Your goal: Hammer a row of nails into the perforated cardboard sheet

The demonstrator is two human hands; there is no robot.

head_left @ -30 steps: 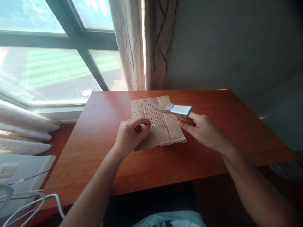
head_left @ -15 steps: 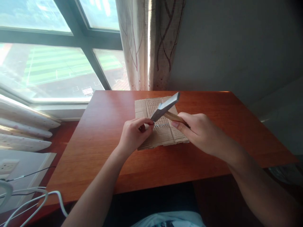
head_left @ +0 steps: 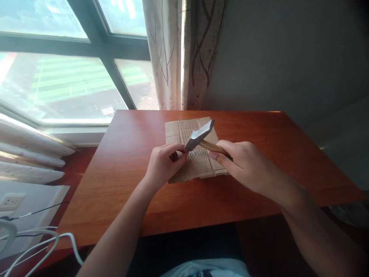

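Note:
A flat piece of brown cardboard [head_left: 201,167] lies on the red-brown wooden table [head_left: 129,154], with a grid of small holes in its middle strip. My right hand [head_left: 245,163] grips the wooden handle of a hammer [head_left: 198,135]; its grey metal head is tilted down onto the cardboard. My left hand [head_left: 163,165] is pinched just left of the hammer head, thumb and forefinger closed on something too small to make out, at a row of small metal pins in the cardboard.
A window [head_left: 57,77] and a patterned curtain [head_left: 184,54] stand behind the table, with a grey wall at the right. White cables [head_left: 34,246] and a socket panel [head_left: 11,202] are at the lower left. My lap shows under the table's near edge.
The hammer head has swung from level above the cardboard down to the left, onto the spot by my left fingertips. My left hand has kept its pinch in place.

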